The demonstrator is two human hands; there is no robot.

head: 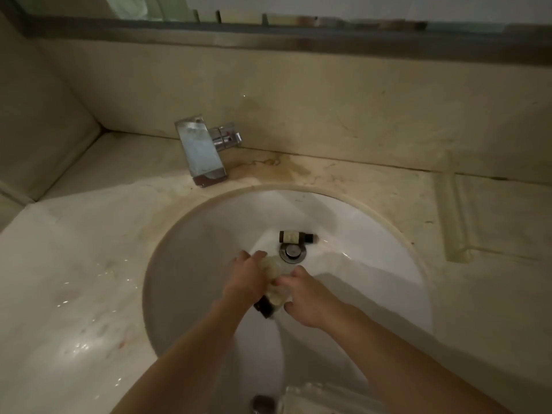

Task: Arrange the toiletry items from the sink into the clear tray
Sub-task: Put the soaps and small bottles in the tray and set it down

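Note:
Both my hands are down in the white sink basin [373,264]. My left hand [246,279] and my right hand [307,297] together hold a pale crinkled packet [276,279], with a small dark bottle [264,307] poking out below it between the hands. Which hand holds the dark bottle I cannot tell. A second small dark bottle with a pale label [295,237] lies on its side just behind the drain [292,253]. The clear tray [457,216] sits on the counter at the right, only its left wall plainly showing.
A chrome tap [203,153] stands on the beige stone counter behind the basin at left. The left counter [74,279] is wet with droplets. A mirror frame runs along the top. Something crinkled and clear [322,395] lies at the basin's near edge.

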